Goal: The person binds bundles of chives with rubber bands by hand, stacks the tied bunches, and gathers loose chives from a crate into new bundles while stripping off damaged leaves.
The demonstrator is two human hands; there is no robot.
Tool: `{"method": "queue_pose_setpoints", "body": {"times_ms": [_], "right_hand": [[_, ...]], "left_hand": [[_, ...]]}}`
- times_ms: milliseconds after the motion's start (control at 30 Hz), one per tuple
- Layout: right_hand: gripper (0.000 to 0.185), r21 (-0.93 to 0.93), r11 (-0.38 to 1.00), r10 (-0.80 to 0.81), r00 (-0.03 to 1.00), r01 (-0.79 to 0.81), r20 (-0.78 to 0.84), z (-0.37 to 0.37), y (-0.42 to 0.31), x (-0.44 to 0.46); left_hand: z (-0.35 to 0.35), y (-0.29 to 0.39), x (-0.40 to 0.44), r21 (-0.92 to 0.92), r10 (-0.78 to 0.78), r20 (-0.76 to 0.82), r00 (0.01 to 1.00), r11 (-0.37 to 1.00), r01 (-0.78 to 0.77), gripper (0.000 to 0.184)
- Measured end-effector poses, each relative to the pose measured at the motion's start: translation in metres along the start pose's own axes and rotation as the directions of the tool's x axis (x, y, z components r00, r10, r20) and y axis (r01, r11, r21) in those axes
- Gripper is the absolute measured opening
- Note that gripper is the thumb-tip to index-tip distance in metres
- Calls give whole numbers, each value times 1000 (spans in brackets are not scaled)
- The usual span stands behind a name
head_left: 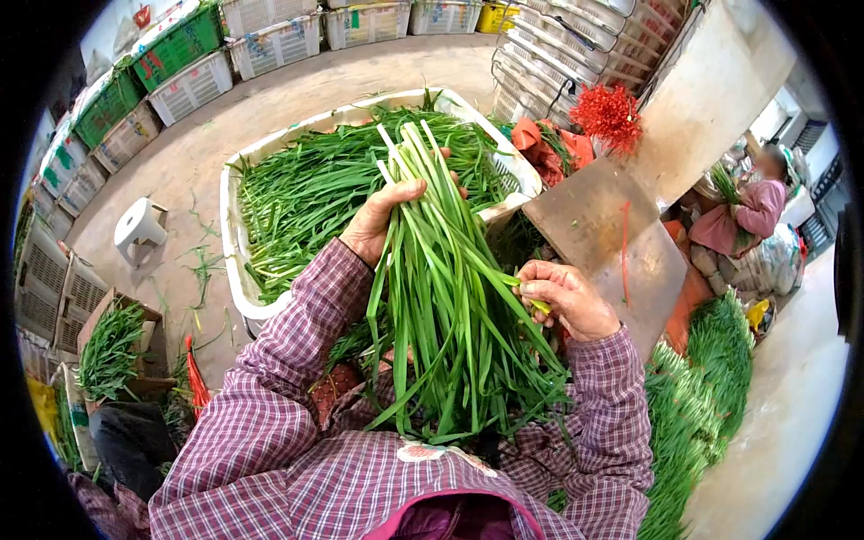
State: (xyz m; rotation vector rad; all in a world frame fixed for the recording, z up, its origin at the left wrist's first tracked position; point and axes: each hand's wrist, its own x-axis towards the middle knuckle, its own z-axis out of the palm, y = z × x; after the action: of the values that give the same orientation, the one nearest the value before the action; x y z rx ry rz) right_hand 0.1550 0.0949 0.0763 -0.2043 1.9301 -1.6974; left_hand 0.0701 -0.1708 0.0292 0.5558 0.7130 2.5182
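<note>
A bunch of long green leafy stalks (441,270) hangs over my lap, its pale cut ends pointing up and away from me. My left hand (382,216) is wrapped round the bunch near those pale ends. At the right side of the bunch, my right hand (562,297) pinches a yellowed leaf (540,306) between thumb and fingers. Just beyond the bunch is a white plastic crate (232,238) filled with loose green stalks (315,193).
Red ties (607,117) hang by a board (621,238) at the right. Bundled greens (693,387) lie lower right. A white stool (140,223) and a box of greens (112,351) are left. Crates (270,45) line the back. Another person (756,211) sits far right.
</note>
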Motion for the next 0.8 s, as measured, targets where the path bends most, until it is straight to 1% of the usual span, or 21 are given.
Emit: {"method": "queue_pose_setpoints", "body": {"times_ms": [33,100,133,200,233,267,300,333,367,433,467,500,567,633,667,700,767,800], "right_hand": [[15,-4,1000,0,1000,0,-1,-2,3,0],[14,5,1000,-1,1000,1,-20,-6,5,-2],[14,3,1000,-1,1000,1,-20,-7,5,-2],[17,-235,972,-17,1000,11,-25,-9,3,-3],[17,-237,971,-17,1000,11,-25,-9,1,-4],[19,-512,838,-296,946,190,-133,-8,-3,-4],[21,-753,596,-567,810,279,-149,-6,-7,-5],[21,-728,645,-556,797,233,-237,2,-25,-10],[21,-727,647,-555,796,230,-241,11,-41,-13],[17,-726,600,-660,721,336,-213,29,-63,-11],[13,-794,465,-746,657,392,-113,36,-65,-3],[10,-848,327,-810,587,417,-24,44,-62,6],[11,-920,215,-774,631,329,45,63,-60,17],[11,-971,155,-736,677,182,9,71,-45,34],[13,-984,122,-731,682,133,2,72,-41,40],[13,-985,140,-718,695,105,-28,76,-45,39],[14,-986,151,-701,711,77,-52,76,-42,43],[15,-981,164,-702,711,104,-42,76,-44,42]], "left_hand": [[1,0,1,-2,2,3,1000,1000,-2,71],[2,-1,0,70,4,-56,998,998,0,67],[5,-2,0,71,23,-82,996,997,-17,62],[6,-3,2,69,15,-103,995,998,-8,60],[6,-3,2,68,6,-124,992,998,3,58],[7,-3,2,68,8,-122,992,998,1,58],[8,-3,3,72,10,-128,992,997,-1,56],[9,-4,4,75,10,-133,991,997,0,54],[10,-4,5,79,9,-138,990,997,2,53],[13,-5,7,96,6,-137,991,995,7,52],[15,-5,9,115,7,-136,991,993,9,50],[16,-5,10,118,7,-133,991,993,8,50],[22,-6,11,224,32,-152,988,974,3,52],[47,2,4,410,39,-249,968,910,68,61],[50,2,5,409,61,-251,966,911,49,60],[48,1,6,409,84,-250,965,912,26,59],[38,-3,10,315,69,-190,979,949,-6,54],[39,-4,9,316,74,-197,978,949,-8,51]]}}
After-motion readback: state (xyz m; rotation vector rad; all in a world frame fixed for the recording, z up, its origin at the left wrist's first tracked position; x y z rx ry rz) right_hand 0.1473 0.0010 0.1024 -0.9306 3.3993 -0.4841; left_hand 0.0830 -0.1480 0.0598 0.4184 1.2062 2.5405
